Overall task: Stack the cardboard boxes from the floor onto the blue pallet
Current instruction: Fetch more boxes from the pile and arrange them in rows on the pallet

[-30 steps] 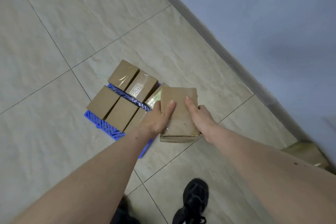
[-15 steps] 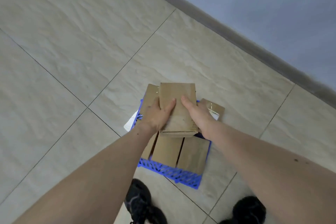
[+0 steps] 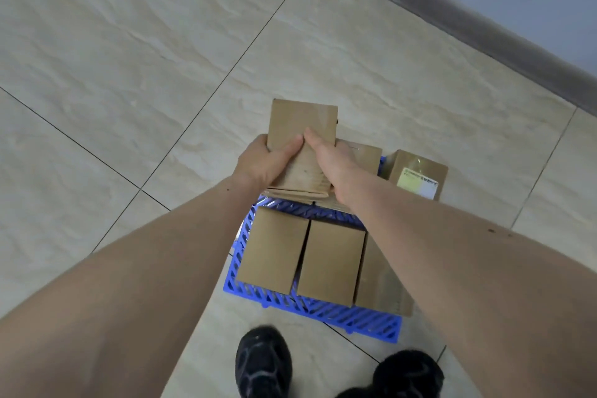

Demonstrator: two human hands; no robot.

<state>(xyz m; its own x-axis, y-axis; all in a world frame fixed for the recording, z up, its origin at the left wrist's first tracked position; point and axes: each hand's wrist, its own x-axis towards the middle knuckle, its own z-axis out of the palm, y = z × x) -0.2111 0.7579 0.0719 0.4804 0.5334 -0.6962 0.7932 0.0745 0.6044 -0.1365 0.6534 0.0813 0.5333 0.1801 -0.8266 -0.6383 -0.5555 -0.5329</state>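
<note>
I hold a plain cardboard box [image 3: 302,126] in the air above the far left part of the blue pallet [image 3: 323,312]. My left hand [image 3: 263,161] grips its left side with the thumb on top. My right hand [image 3: 332,160] grips its right side. On the pallet's near row lie a left box [image 3: 271,258], a middle box [image 3: 329,262] and a right box [image 3: 378,281] partly under my right forearm. A box with a yellow-white label [image 3: 416,173] sits at the far right. Another box [image 3: 361,153] shows behind my right hand.
Beige tiled floor [image 3: 129,74] spreads to the left and ahead. A grey skirting strip [image 3: 484,19] and a pale wall run across the upper right. My two black shoes [image 3: 263,362] stand just before the pallet's near edge.
The view has swung and closed in, so the pallet now lies straight below me. The held box has shifted toward the pallet's far left, still gripped by both hands.
</note>
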